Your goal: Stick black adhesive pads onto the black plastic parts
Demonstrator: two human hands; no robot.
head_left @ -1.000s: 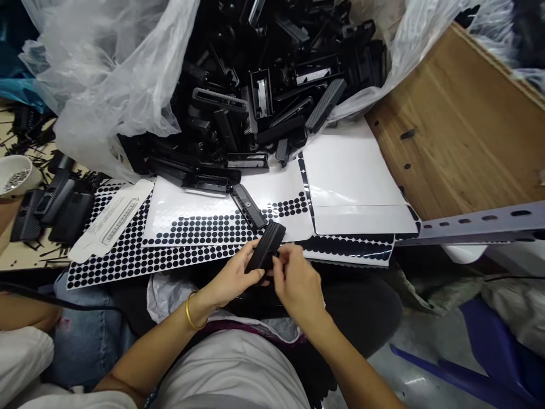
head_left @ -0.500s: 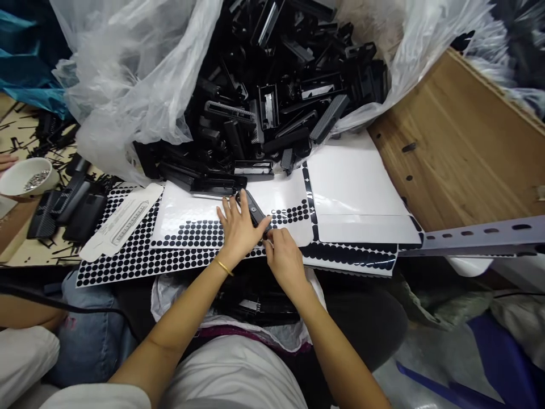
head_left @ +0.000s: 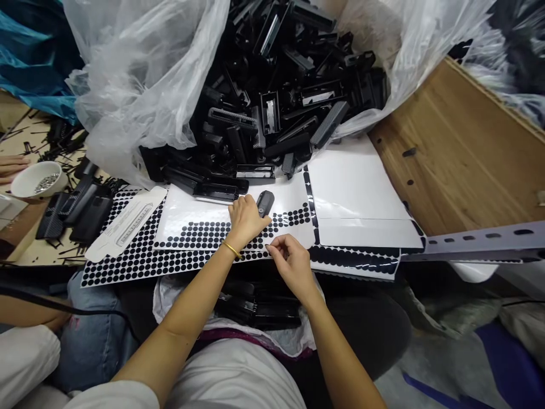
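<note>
My left hand [head_left: 247,220], with a gold bangle at the wrist, is closed round a black plastic housing [head_left: 266,202]. Part of the housing is hidden under the fingers; a small round recess shows near the thumb. Lower and to the right, my right hand [head_left: 293,262] pinches a small black round sticker [head_left: 268,247] between thumb and forefinger. Beneath both hands lies a white sheet [head_left: 191,204] with rows of black round stickers [head_left: 208,233]; some places in the rows are bare.
A plastic bag [head_left: 145,79] spills a heap of black housings [head_left: 272,113] at the back. White sheets [head_left: 353,187] and a wooden board [head_left: 464,147] are on the right. At left are a printed card [head_left: 128,224], a bowl [head_left: 38,180] of small metal parts and another person's hand [head_left: 12,166].
My right hand has drawn away from the housing, down and right, with a black sticker at its fingertips. The housing has turned more upright and shifted slightly right under my left hand.
</note>
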